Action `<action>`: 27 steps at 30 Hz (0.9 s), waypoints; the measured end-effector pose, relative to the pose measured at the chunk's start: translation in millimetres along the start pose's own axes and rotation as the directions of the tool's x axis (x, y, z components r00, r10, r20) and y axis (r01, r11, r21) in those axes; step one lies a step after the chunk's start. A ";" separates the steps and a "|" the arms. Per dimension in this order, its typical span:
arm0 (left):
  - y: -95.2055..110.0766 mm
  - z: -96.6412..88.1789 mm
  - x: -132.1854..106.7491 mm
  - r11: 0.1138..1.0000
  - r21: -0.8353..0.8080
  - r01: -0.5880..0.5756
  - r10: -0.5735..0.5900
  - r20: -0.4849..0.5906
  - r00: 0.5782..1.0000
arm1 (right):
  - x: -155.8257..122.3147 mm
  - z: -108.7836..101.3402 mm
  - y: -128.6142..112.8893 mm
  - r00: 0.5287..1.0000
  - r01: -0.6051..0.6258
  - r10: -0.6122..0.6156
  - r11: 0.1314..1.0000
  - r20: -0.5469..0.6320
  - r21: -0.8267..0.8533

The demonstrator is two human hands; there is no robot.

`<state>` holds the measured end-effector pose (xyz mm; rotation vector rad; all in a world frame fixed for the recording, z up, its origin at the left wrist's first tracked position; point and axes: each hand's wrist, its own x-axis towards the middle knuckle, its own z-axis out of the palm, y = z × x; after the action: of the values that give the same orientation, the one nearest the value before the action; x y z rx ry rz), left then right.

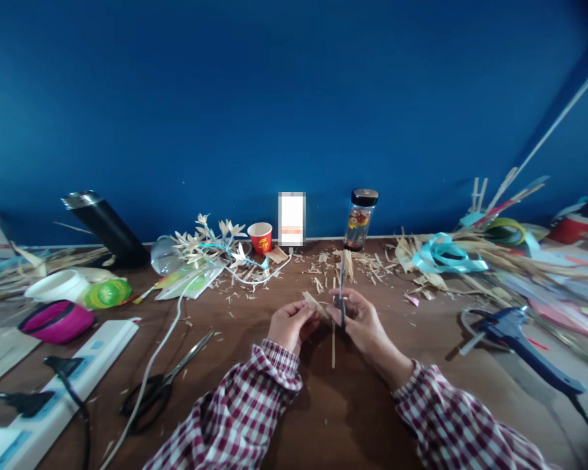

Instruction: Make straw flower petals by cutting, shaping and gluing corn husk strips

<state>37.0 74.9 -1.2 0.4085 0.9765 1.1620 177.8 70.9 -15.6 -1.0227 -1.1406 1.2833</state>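
Note:
My left hand (290, 322) is closed in a pinch on a pale straw strip (314, 302) near the middle of the brown table (333, 411). My right hand (360, 318) grips a small pair of scissors (342, 287) whose blades point up and away, right beside the strip. A thin straw stick (333, 339) hangs or lies between the two hands. Both sleeves are red and white checked. Straw scraps (338, 264) litter the table just beyond the hands.
Large black scissors (164, 385) and a white power strip (73, 385) lie at the left. A blue glue gun (524, 339) lies at the right. Straw flowers (215, 241), a red cup (261, 237), a jar (361, 219), a black flask (105, 225) and ribbons (445, 254) line the back.

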 end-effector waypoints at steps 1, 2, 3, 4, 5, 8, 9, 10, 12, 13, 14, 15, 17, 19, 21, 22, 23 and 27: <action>0.1 0.4 -0.2 1.000 -0.002 0.000 0.000 0.001 1.000 | -0.1 0.1 -0.1 1.000 -0.010 0.010 1.000 0.006 0.007; 0.3 0.8 -0.5 1.000 -0.004 -0.002 0.002 0.001 1.000 | -0.2 0.3 -0.4 1.000 -0.016 0.016 1.000 0.007 0.011; 0.7 1.3 -0.9 1.000 -0.004 -0.001 0.001 0.000 1.000 | -0.2 0.6 -0.8 1.000 -0.019 0.019 1.000 0.006 0.011; 1.1 1.9 -1.2 1.000 -0.004 -0.001 0.001 -0.003 1.000 | -0.2 1.0 -1.3 1.000 -0.018 0.018 1.000 0.002 0.007; 1.6 2.5 -1.6 1.000 -0.005 0.001 -0.001 -0.007 1.000 | -0.2 1.3 -1.8 1.000 -0.015 0.015 1.000 -0.003 -0.001; 2.2 3.6 -2.3 1.000 -0.020 0.002 -0.002 -0.020 1.000 | 0.0 1.6 -2.7 1.000 -0.003 0.003 0.999 -0.003 -0.031; 2.1 3.6 -2.2 1.000 -0.028 0.001 -0.002 -0.022 1.000 | 0.1 1.5 -2.8 1.000 -0.001 0.001 0.999 0.001 -0.041; 2.0 3.3 -1.8 0.999 -0.034 -0.002 0.002 -0.021 1.000 | 0.1 1.3 -2.9 1.000 0.001 0.000 0.999 0.005 -0.048; 1.5 1.9 -0.3 0.999 -0.038 -0.011 0.010 -0.022 1.000 | 0.0 0.8 -3.0 1.000 0.005 -0.005 0.999 0.010 -0.053; 1.4 0.9 0.8 0.999 -0.037 -0.016 0.015 -0.023 1.000 | -0.1 0.7 -3.0 1.000 0.009 -0.008 0.999 0.009 -0.052; 1.3 0.0 1.9 0.999 -0.037 -0.021 0.021 -0.026 0.999 | -0.2 0.6 -3.1 1.000 0.010 -0.009 0.999 0.004 -0.050; 1.4 -0.7 2.9 0.999 -0.037 -0.028 0.027 -0.033 0.999 | -0.3 0.6 -3.2 1.000 0.008 -0.008 0.999 -0.002 -0.048; 1.9 -1.5 4.2 0.999 -0.040 -0.037 0.035 -0.050 0.998 | -0.7 0.9 -3.2 1.000 -0.006 0.006 0.999 0.000 -0.040; 2.6 -1.1 4.2 0.998 -0.037 -0.043 0.041 -0.057 0.998 | -1.0 1.3 -3.1 0.999 -0.028 0.029 0.999 0.020 -0.022; 2.9 -0.4 3.3 0.999 -0.030 -0.041 0.039 -0.049 0.998 | -1.2 1.6 -2.9 0.998 -0.041 0.041 0.999 0.041 -0.001; 2.9 -0.1 2.8 0.999 -0.028 -0.037 0.036 -0.040 0.999 | -1.2 1.6 -2.9 0.998 -0.044 0.044 0.999 0.042 0.004; 2.7 0.1 2.3 0.999 -0.030 -0.033 0.032 -0.035 0.999 | -1.1 1.6 -3.1 0.998 -0.046 0.046 0.999 0.037 0.006; 0.6 0.1 2.3 0.998 -0.047 -0.032 0.030 -0.030 0.999 | -0.7 1.3 -4.2 0.999 -0.051 0.051 0.999 0.018 -0.004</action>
<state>36.9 77.3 -1.7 0.3709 0.9692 1.2197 177.2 69.9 -11.3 -1.0503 -1.1366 1.3335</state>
